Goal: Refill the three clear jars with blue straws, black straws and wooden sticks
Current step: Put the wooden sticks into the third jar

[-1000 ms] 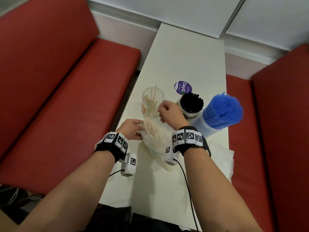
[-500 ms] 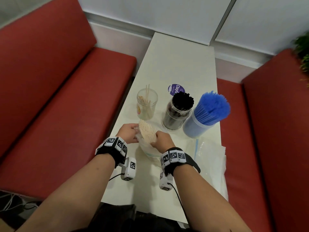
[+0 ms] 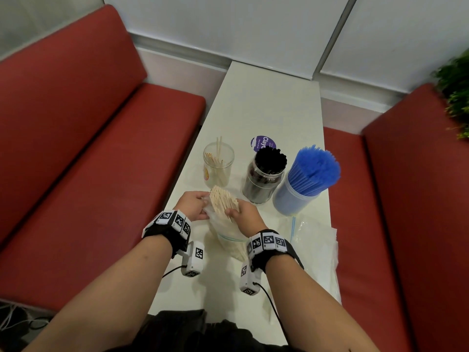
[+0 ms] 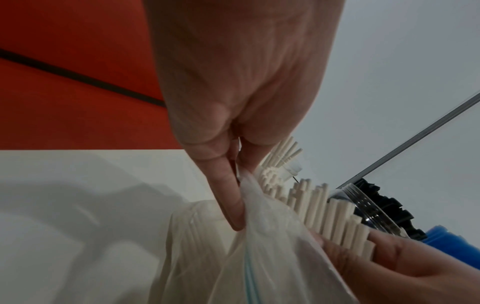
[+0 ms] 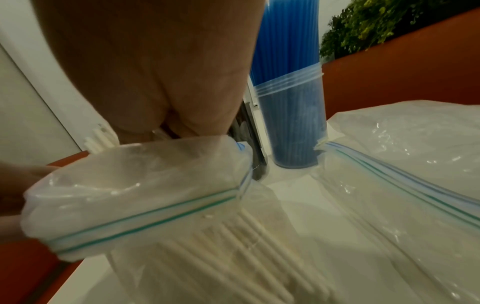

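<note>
Three clear jars stand in a row on the white table [image 3: 266,102]: the left jar [image 3: 218,163] holds a few wooden sticks, the middle jar [image 3: 265,176] is packed with black straws, the right jar [image 3: 302,191] with blue straws. In front of them a clear zip bag [image 3: 225,235] holds a thick bundle of wooden sticks [image 3: 223,201] whose ends poke out of its mouth. My left hand [image 3: 204,205] pinches the bag's rim [image 4: 249,195] between thumb and finger. My right hand [image 3: 229,212] grips the bundle's exposed part [image 4: 337,222].
Empty zip bags [image 3: 317,245] lie crumpled on the table's right side, near the blue straws jar [image 5: 291,102]. A purple round sticker [image 3: 261,143] sits behind the jars. Red benches [image 3: 101,161] flank the narrow table, and a plant [image 3: 456,97] shows at the far right.
My right hand came back from beside the black straws jar and took hold of the stick bundle. The left hand stayed at the bag's rim. The head view tilted up.
</note>
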Tool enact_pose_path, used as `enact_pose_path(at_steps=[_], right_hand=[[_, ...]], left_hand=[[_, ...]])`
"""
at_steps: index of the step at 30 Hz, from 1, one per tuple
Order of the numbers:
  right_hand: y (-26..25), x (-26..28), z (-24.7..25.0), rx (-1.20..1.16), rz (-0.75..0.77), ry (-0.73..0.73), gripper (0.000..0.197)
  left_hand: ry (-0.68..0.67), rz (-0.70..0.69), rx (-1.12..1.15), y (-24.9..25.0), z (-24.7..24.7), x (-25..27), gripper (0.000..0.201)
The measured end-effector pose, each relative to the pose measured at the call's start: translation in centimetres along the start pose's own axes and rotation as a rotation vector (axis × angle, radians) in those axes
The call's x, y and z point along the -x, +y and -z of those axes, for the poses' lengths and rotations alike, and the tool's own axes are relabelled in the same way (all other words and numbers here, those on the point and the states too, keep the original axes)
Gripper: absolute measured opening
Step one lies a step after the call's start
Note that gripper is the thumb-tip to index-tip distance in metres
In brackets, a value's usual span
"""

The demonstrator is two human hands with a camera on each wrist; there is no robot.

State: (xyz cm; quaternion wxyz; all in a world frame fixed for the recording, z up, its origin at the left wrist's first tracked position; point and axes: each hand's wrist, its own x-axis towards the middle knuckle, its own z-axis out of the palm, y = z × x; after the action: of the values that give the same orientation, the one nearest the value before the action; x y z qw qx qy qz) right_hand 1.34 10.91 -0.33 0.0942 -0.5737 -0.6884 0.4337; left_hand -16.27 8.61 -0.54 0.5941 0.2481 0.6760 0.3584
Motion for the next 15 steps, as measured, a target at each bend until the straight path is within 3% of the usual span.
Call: enact_pose_path(at_steps=[3,9,15], right_hand=[[-0.1,0.0,0.2,-0.013,0.0,-0.04,0.021],[-1.0,-0.5,1.2,-0.184,0.089,0.028,0.012],[-0.2,-1.3,0.4,-0.286,0.04,0.067,0.008]], left_hand=[[0.005,-0.004,0.01,-0.1,-0.2,-0.1,0.036],[0.0,0.004,0.0,0.3,-0.2,-0.1,0.037],[-0.021,0.001,-0.032,0.4,0.1,-0.1,0.043]])
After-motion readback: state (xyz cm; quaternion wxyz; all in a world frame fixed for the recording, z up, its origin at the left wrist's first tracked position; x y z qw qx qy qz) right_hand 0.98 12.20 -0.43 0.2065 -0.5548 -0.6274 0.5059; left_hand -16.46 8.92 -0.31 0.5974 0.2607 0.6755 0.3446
